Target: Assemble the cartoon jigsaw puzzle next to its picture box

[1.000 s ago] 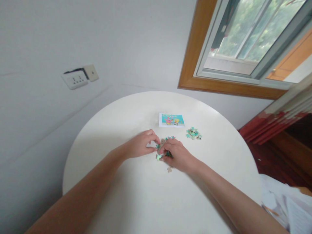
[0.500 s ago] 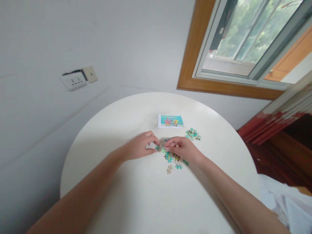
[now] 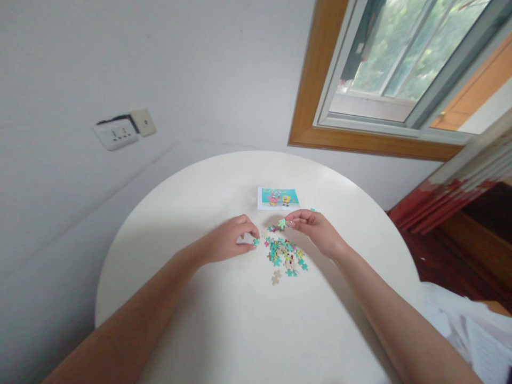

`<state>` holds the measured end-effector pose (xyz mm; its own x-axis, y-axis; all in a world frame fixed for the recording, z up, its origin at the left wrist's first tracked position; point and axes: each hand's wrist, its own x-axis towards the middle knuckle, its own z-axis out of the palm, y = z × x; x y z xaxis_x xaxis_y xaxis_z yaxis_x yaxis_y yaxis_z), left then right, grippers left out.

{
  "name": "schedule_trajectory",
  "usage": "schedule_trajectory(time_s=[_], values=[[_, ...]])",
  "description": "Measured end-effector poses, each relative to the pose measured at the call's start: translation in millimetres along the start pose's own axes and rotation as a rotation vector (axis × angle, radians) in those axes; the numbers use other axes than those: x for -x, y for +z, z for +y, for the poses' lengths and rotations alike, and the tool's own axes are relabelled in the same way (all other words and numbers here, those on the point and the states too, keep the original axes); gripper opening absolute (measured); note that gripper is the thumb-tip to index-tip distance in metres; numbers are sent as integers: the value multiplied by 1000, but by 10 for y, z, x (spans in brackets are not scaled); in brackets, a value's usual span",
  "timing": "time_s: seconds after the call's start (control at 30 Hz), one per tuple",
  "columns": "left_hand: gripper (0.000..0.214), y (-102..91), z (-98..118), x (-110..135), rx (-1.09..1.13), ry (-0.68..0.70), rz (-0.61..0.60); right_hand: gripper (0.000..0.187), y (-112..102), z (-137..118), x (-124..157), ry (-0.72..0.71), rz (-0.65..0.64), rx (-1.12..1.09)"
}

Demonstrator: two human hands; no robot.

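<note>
A loose pile of jigsaw puzzle pieces [image 3: 280, 250], mostly teal with some yellow, red and beige, lies near the middle of the white round table [image 3: 240, 330]. My left hand [image 3: 230, 240] rests at the pile's left side, thumb and fingers closed on a teal puzzle piece [image 3: 256, 242]. Above the far edge of the pile, my right hand [image 3: 314, 228] pinches a light green puzzle piece [image 3: 282, 223] by its right side. Behind that hand a second cluster of pieces is mostly hidden.
A picture card [image 3: 279, 198] with two cartoon figures lies beyond the pieces. The table's far edge is close to the wall, which carries a socket [image 3: 116, 133]. A wood-framed window [image 3: 302, 136] is at right, and white papers [image 3: 472, 330] lie at the lower right.
My right hand has lifted a light green puzzle piece from the pile and moved it away and slightly right, uncovering pieces there. My left hand stays nearly in place with its piece.
</note>
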<state>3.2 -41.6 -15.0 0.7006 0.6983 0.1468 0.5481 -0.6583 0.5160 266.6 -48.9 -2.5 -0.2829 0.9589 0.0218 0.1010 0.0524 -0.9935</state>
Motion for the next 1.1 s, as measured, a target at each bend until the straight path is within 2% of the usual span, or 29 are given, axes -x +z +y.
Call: schedule_trajectory(time_s=[0.17, 0.47, 0.87, 1.1], values=[[20, -3, 2, -1, 4, -12, -7, 29, -75, 16, -10, -65, 24, -23], [21, -1, 7, -5, 2, -13, -9, 28, -122, -79, 3, -214, 184, 30], [20, 3, 9, -4, 14, -24, -5, 30, -277, -95, -4, -260, 315, 55], [21, 9, -13, -8, 14, -16, -5, 29, -414, -84, -33, -244, 325, 6]])
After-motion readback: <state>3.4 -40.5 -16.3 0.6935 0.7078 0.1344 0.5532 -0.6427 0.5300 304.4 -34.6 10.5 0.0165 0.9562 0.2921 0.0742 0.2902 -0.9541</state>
